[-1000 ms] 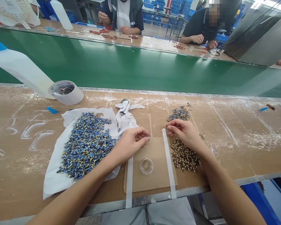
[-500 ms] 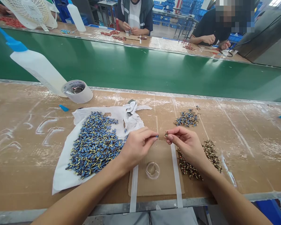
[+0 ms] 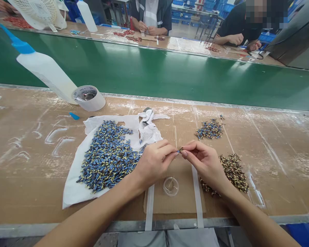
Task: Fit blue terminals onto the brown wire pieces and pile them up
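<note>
My left hand (image 3: pixel 154 163) and my right hand (image 3: pixel 207 163) meet fingertip to fingertip above a cardboard pad (image 3: pixel 180 199). Both are pinched on one tiny blue and dark part (image 3: pixel 179 150) between them. A large heap of blue and yellow parts (image 3: pixel 108 156) lies on a white plastic bag (image 3: pixel 72 192) beside my left hand. Under my right wrist spreads a pile of dark brown parts (image 3: pixel 233 171). A small clear round dish (image 3: pixel 170 186) sits on the pad below my hands.
A smaller pile of blue parts (image 3: pixel 209 129) lies further back. A white squeeze bottle with a blue tip (image 3: pixel 45 72) leans by a tape roll (image 3: pixel 89 97). Behind runs a green conveyor belt (image 3: pixel 157 73). Two other people sit across it, and a white fan (image 3: pixel 39 12) stands there.
My hands have come together: half a second ago each pinched its own small piece with a gap between, now the fingertips touch. The view has shifted a little.
</note>
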Demonstrator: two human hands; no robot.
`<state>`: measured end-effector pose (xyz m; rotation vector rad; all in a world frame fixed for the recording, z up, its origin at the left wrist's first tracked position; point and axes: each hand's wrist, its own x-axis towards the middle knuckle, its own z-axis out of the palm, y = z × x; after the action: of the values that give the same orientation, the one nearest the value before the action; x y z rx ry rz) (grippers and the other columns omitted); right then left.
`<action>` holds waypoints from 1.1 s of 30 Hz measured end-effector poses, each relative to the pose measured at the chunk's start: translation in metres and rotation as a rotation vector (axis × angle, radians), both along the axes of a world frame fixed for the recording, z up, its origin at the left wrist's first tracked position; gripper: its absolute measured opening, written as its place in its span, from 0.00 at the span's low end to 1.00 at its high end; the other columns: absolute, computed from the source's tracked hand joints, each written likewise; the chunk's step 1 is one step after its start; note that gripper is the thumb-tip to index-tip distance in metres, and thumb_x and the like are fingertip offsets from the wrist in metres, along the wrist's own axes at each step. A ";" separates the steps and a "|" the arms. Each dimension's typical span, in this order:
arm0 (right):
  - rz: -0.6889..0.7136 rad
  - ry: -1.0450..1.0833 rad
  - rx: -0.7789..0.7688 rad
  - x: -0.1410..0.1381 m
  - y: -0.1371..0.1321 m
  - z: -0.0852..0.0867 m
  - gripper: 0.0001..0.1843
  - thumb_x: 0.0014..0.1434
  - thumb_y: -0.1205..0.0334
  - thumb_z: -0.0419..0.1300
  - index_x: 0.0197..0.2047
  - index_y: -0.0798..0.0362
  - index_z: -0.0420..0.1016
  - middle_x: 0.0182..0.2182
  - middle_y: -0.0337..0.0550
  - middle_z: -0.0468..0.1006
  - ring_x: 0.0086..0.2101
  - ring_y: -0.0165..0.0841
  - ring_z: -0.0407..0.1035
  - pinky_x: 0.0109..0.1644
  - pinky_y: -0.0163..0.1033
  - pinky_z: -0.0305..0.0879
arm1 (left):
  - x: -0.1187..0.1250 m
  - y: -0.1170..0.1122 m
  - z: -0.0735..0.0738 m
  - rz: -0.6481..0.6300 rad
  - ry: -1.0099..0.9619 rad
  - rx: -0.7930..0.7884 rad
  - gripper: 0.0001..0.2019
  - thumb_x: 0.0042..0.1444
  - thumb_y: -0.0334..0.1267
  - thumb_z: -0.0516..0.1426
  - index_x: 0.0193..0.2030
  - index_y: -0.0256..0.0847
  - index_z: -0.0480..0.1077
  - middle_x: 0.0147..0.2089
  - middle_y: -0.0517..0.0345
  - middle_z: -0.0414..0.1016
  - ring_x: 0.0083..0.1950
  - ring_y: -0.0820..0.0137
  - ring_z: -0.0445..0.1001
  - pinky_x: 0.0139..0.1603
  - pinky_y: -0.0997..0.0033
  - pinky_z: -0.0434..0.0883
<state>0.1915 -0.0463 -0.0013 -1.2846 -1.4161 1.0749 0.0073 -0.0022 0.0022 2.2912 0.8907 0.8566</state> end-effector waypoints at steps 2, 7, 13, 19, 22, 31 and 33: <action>0.029 -0.003 0.011 0.000 0.000 -0.001 0.04 0.61 0.61 0.61 0.36 0.53 0.74 0.31 0.41 0.74 0.33 0.32 0.69 0.38 0.37 0.66 | -0.001 0.000 -0.002 -0.011 -0.010 0.043 0.08 0.62 0.32 0.54 0.37 0.35 0.74 0.32 0.55 0.72 0.33 0.72 0.69 0.34 0.72 0.65; 0.082 0.010 0.008 -0.002 -0.002 -0.005 0.04 0.63 0.64 0.59 0.34 0.52 0.70 0.29 0.37 0.67 0.30 0.29 0.63 0.34 0.36 0.60 | -0.002 -0.001 -0.003 -0.014 0.051 0.135 0.08 0.61 0.28 0.53 0.33 0.34 0.73 0.30 0.56 0.70 0.32 0.70 0.67 0.33 0.71 0.64; 0.137 0.006 -0.001 -0.003 -0.004 -0.007 0.06 0.63 0.65 0.57 0.33 0.52 0.67 0.28 0.37 0.64 0.30 0.30 0.60 0.34 0.36 0.58 | -0.004 -0.002 0.004 -0.056 0.126 0.144 0.09 0.59 0.27 0.52 0.29 0.34 0.69 0.28 0.58 0.67 0.29 0.70 0.65 0.30 0.71 0.60; 0.175 -0.086 -0.007 -0.003 -0.005 -0.012 0.08 0.64 0.65 0.55 0.32 0.51 0.64 0.28 0.37 0.64 0.29 0.31 0.59 0.33 0.37 0.56 | -0.007 -0.001 0.010 -0.105 0.193 0.019 0.08 0.56 0.25 0.52 0.27 0.35 0.67 0.26 0.59 0.66 0.28 0.72 0.63 0.29 0.72 0.57; 0.179 -0.128 0.019 -0.007 -0.005 -0.014 0.08 0.64 0.66 0.54 0.31 0.51 0.62 0.27 0.36 0.63 0.28 0.30 0.58 0.32 0.36 0.56 | -0.007 0.000 0.010 -0.105 0.230 -0.057 0.08 0.54 0.24 0.53 0.25 0.36 0.65 0.26 0.60 0.65 0.28 0.72 0.62 0.29 0.72 0.56; 0.139 -0.078 -0.040 -0.005 -0.003 -0.014 0.06 0.63 0.63 0.57 0.33 0.52 0.67 0.28 0.38 0.68 0.29 0.31 0.63 0.34 0.37 0.61 | -0.008 0.006 0.012 -0.114 0.223 -0.225 0.07 0.57 0.27 0.55 0.29 0.35 0.70 0.28 0.61 0.68 0.30 0.73 0.65 0.32 0.73 0.59; 0.112 0.010 -0.078 -0.003 -0.001 -0.012 0.05 0.62 0.62 0.58 0.35 0.53 0.69 0.29 0.39 0.70 0.30 0.32 0.66 0.35 0.37 0.63 | -0.010 0.009 0.013 -0.112 0.207 -0.240 0.04 0.59 0.30 0.56 0.35 0.36 0.72 0.33 0.59 0.72 0.34 0.72 0.68 0.36 0.73 0.62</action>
<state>0.1880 -0.0478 -0.0137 -1.2655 -1.4660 1.2207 -0.0023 0.0064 0.0150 2.2194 0.8909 0.4434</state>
